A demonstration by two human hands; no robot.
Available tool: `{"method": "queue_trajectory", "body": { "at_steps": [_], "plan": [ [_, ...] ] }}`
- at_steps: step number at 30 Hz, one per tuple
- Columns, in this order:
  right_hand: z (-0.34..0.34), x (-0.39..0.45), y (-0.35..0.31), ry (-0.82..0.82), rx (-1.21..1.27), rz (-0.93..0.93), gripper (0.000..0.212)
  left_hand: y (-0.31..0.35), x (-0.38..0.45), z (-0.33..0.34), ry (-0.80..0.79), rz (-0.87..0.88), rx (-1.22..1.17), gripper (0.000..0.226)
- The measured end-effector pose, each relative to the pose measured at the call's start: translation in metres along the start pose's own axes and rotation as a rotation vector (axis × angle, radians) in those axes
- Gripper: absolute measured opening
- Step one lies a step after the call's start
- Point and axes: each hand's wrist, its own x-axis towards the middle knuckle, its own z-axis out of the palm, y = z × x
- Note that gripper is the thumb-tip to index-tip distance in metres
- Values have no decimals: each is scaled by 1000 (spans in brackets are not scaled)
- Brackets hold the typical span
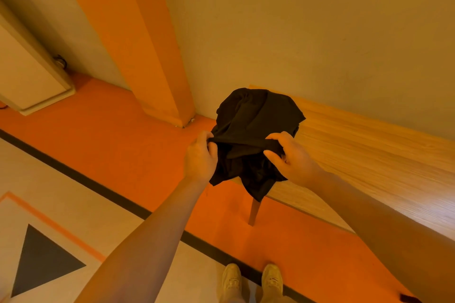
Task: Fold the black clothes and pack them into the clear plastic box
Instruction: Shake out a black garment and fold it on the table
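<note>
A crumpled black garment (253, 128) hangs bunched in the air over the left end of a wooden table (364, 160). My left hand (200, 157) grips its edge on the left side, fingers curled round the fabric. My right hand (291, 157) grips the same edge on the right, thumb and fingers pinching the cloth. A loose part of the garment dangles below my hands past the table's corner. No clear plastic box is in view.
The table stands against a beige wall, one leg (253, 211) visible under its corner. An orange pillar (147, 56) rises to the left. The floor is orange with a black stripe. A white cabinet (29, 76) stands far left. My shoes (253, 280) show at the bottom.
</note>
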Motion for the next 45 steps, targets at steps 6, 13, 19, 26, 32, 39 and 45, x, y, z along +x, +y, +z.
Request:
{"method": "queue_trajectory", "body": {
  "at_steps": [6, 13, 19, 26, 32, 39, 45],
  "plan": [
    [-20, -2, -2, 133, -9, -68, 24, 10, 2, -7, 56, -14, -205, 16],
    [-35, -3, -18, 309, 290, 7, 13, 16, 10, -11, 150, 80, -170, 15],
    [-38, 1, -25, 282, 374, -1, 46, 20, 8, -1, 4, 58, -78, 14],
    [-50, 5, -22, 62, 392, 68, 16, 20, 9, 10, -44, -30, -71, 15],
    [-78, 4, -10, -82, 261, 94, 23, 5, 16, 6, -48, 12, 17, 18],
    [-76, 6, -12, 84, 361, 67, 17, 4, 18, 17, -76, 59, 40, 23],
    [-82, 12, -8, 165, 399, 77, 15, -2, 11, 22, -187, 146, 38, 27]
  ]
}}
